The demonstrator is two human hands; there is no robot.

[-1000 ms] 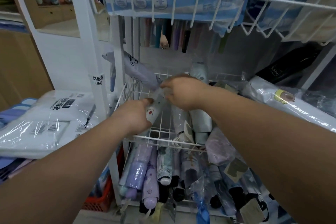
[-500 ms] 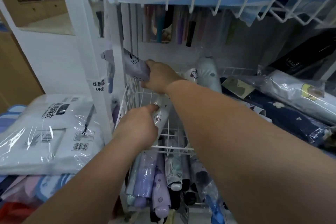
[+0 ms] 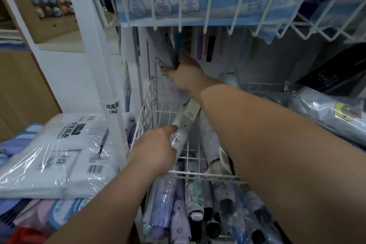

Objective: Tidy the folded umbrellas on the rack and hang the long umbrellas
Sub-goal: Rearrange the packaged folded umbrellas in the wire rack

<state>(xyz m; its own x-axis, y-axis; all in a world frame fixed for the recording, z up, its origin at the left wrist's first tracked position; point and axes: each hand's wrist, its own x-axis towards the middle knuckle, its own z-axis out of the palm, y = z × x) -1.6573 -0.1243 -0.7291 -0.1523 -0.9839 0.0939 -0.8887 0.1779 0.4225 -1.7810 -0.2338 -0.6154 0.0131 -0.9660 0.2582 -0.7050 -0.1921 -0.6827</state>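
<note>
You are sorting the middle wire basket. Your left hand is gripping the white folded umbrella near its lower end, thumb lying along its sleeve, and the umbrella is slanting across the basket. Your right hand is clutching the pale printed umbrella up at the basket's back left corner. I would say you are best off keeping the white one pinned and bringing the pale one down alongside it, handles facing one way, while minding the paper tag under your right wrist. Compared with half a second ago, your right hand is sitting higher and further back, the pale umbrella is standing steeper, and your left hand is holding the same spot.
</note>
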